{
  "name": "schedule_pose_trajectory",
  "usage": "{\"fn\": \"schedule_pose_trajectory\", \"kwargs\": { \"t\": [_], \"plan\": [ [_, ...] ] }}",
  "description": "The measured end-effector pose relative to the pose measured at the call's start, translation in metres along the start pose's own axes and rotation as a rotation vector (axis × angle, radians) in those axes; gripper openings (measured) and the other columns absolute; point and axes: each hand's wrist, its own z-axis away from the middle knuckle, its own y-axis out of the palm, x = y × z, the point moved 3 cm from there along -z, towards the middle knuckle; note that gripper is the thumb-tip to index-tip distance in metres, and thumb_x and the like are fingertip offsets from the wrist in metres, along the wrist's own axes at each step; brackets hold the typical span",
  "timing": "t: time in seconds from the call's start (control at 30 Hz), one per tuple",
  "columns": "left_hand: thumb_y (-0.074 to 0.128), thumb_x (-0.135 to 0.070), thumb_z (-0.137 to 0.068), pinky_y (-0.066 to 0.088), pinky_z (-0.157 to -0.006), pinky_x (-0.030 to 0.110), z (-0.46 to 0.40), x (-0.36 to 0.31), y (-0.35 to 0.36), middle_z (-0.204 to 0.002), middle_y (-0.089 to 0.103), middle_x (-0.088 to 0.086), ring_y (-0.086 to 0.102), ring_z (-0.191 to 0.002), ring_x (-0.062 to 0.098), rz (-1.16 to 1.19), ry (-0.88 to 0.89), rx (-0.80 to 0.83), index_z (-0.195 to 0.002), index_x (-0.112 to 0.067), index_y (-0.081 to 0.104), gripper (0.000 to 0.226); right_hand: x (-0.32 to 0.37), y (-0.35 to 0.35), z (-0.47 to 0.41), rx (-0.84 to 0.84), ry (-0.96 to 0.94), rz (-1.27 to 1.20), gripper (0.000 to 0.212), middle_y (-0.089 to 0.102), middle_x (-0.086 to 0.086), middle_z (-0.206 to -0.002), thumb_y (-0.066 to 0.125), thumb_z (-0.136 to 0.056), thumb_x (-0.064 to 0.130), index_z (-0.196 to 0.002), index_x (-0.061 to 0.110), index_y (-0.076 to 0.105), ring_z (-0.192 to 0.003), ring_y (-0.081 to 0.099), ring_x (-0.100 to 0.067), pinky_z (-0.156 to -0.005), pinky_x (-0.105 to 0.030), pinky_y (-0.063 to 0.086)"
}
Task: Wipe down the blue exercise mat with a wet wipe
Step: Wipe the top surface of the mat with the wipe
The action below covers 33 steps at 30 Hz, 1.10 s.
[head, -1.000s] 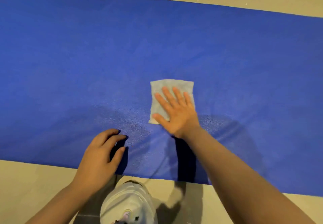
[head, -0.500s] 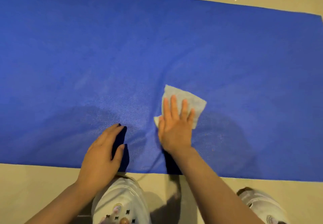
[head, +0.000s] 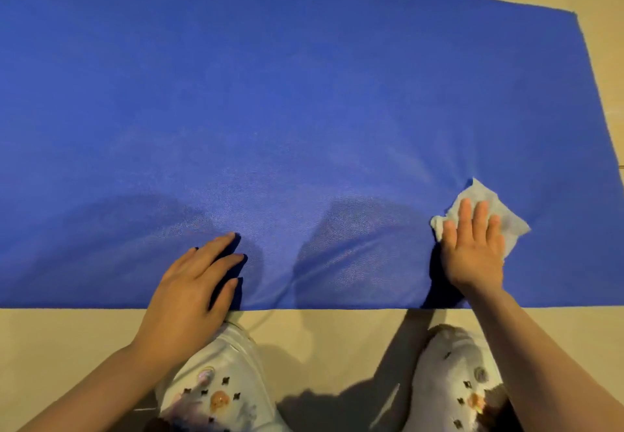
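Flat right hand (head: pixel 474 246) presses crumpled white wet wipe (head: pixel 506 219) onto creased blue mat (head: pixel 270 94); left hand (head: pixel 192 286) rests open

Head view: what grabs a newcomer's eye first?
The big blue mat fills most of the view, lying on a tan floor. The right hand presses a pale wet wipe flat near the mat's right end; the left hand rests on its near edge.

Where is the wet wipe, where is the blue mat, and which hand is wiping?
wet wipe (head: pixel 506 220): head view, on its bare right part beside the fingers.
blue mat (head: pixel 270 94): head view, on its bare middle.
right hand (head: pixel 472 252): head view, on the back of the hand pressing the wipe.
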Motion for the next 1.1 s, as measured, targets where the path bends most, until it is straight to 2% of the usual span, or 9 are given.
{"fn": "schedule_pose_trajectory", "kwargs": {
  "t": [0.2, 0.4, 0.53, 0.63, 0.7, 0.8, 0.9, 1.03, 1.1],
  "plan": [
    [0.036, -0.040, -0.100, 0.043, -0.100, 0.038, 0.003, 0.007, -0.003, -0.137, 0.059, 0.003, 0.055, -0.120, 0.020, -0.052, 0.035, -0.038, -0.116, -0.011, 0.070, 0.048, 0.160, 0.024, 0.084, -0.207, -0.403, -0.177, 0.060, 0.038, -0.020, -0.152, 0.027, -0.093, 0.028, -0.144, 0.001, 0.043, -0.140, 0.030, -0.047, -0.115, -0.050, 0.010],
    [0.041, -0.038, -0.096, 0.041, -0.101, 0.049, 0.027, 0.024, -0.009, -0.133, 0.059, 0.006, 0.051, -0.124, 0.025, -0.061, -0.138, -0.104, -0.119, -0.009, 0.067, 0.045, 0.268, 0.045, 0.149, -0.019, -1.031, -0.023, 0.057, 0.037, 0.004, -0.155, 0.028, -0.095, 0.042, -0.145, 0.025, 0.048, -0.145, 0.030, -0.020, -0.115, -0.043, 0.023],
    [0.038, -0.041, -0.097, 0.029, -0.109, 0.064, 0.044, 0.040, -0.009, -0.143, 0.050, 0.007, 0.037, -0.139, 0.027, -0.066, -0.342, -0.200, -0.130, -0.013, 0.059, 0.048, 0.184, 0.030, 0.067, -0.122, -0.739, 0.005, 0.071, 0.024, -0.003, -0.160, 0.022, -0.096, 0.066, -0.152, 0.023, 0.031, -0.148, 0.021, -0.030, -0.115, -0.051, 0.014],
    [0.034, -0.045, -0.098, 0.004, -0.117, 0.056, 0.042, 0.064, -0.021, -0.154, 0.038, 0.006, 0.022, -0.148, 0.024, -0.155, -0.473, -0.280, -0.139, -0.018, 0.052, 0.052, 0.166, 0.017, 0.047, -0.116, -0.565, 0.047, 0.071, 0.014, -0.006, -0.162, 0.017, -0.096, 0.062, -0.155, 0.023, 0.017, -0.148, 0.013, -0.037, -0.114, -0.052, 0.003],
    [0.030, -0.048, -0.099, -0.002, -0.117, 0.057, 0.035, 0.090, -0.036, -0.159, 0.030, 0.006, 0.014, -0.150, 0.024, -0.212, -0.568, -0.320, -0.146, -0.021, 0.044, 0.056, 0.198, 0.023, 0.063, -0.135, -0.699, 0.086, 0.066, 0.020, -0.009, -0.161, 0.017, -0.099, 0.056, -0.154, 0.019, 0.025, -0.147, 0.014, -0.041, -0.112, -0.059, 0.005],
    [0.021, -0.053, -0.097, -0.002, -0.117, 0.058, 0.025, 0.132, -0.054, -0.162, 0.024, 0.006, 0.011, -0.151, 0.024, -0.240, -0.693, -0.332, -0.152, -0.023, 0.036, 0.064, 0.283, 0.046, 0.109, -0.161, -1.170, 0.139, 0.057, 0.033, -0.005, -0.157, 0.020, -0.101, 0.048, -0.149, 0.024, 0.040, -0.146, 0.020, -0.038, -0.110, -0.065, 0.014],
    [0.019, -0.052, -0.099, 0.010, -0.115, 0.062, 0.028, 0.156, -0.051, -0.159, 0.031, 0.009, 0.022, -0.149, 0.029, -0.329, -0.660, -0.297, -0.152, -0.021, 0.037, 0.064, 0.373, 0.064, 0.135, -0.067, -1.479, 0.202, 0.062, 0.025, 0.004, -0.160, 0.017, -0.095, 0.055, -0.152, 0.031, 0.026, -0.149, 0.014, -0.029, -0.115, -0.058, 0.007],
    [0.026, -0.047, -0.099, 0.013, -0.115, 0.060, 0.030, 0.161, -0.046, -0.156, 0.038, 0.011, 0.028, -0.146, 0.031, -0.364, -0.608, -0.362, -0.149, -0.018, 0.044, 0.060, 0.439, 0.033, 0.067, -0.130, -1.298, 0.078, 0.068, 0.041, -0.002, -0.153, 0.024, -0.089, 0.060, -0.145, 0.027, 0.047, -0.142, 0.035, -0.031, -0.114, -0.053, 0.011],
    [0.029, -0.046, -0.098, 0.013, -0.116, 0.059, 0.029, 0.162, -0.048, -0.154, 0.039, 0.012, 0.029, -0.145, 0.031, -0.362, -0.585, -0.406, -0.147, -0.017, 0.046, 0.060, 0.431, 0.007, 0.003, -0.123, -1.045, 0.096, 0.072, 0.031, -0.004, -0.158, 0.015, -0.087, 0.060, -0.149, 0.029, 0.037, -0.145, 0.028, -0.030, -0.116, -0.051, 0.009]
  ]
}}
